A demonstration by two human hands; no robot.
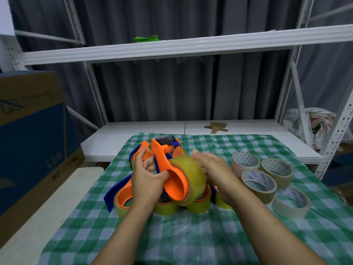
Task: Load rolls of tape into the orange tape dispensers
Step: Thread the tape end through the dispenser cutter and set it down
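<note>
The left hand [147,180] grips an orange dispenser [174,185] by its flat plastic handle, with the thumb on top and the fingers curled beneath. It holds the dispenser tilted above the middle of the checked cloth [191,236]. A roll of tape [193,173], glossy, yellowish and translucent, sits on the dispenser's round orange hub. The right hand [214,169] is blurred. Its fingers lie straight against the roll's outer curve, not curled round it.

The cloth is green-and-white gingham, wrinkled and faintly shiny, and covers the whole surface. Under the hands at its centre is a pile of loaded dispensers [124,197], with orange rings, blue plastic arms and yellowish rolls. The wrists and the held dispenser hide much of the pile. Behind it, towards the far edge, another dispenser [164,142] shows a dark roller at its head. Near the right edge four loose rolls [257,184] lie flat and close together. They are brownish-clear bands around grey printed card cores.

Off the left edge stand a brown-and-blue cardboard box [32,140] and a pale wooden board [57,207]. Beyond the far edge a white panel [143,129] carries cardboard scraps [216,127]. Above it a white metal shelf [191,47] holds something crumpled and green [146,38], and a grey pleated curtain [152,88] hangs behind.
</note>
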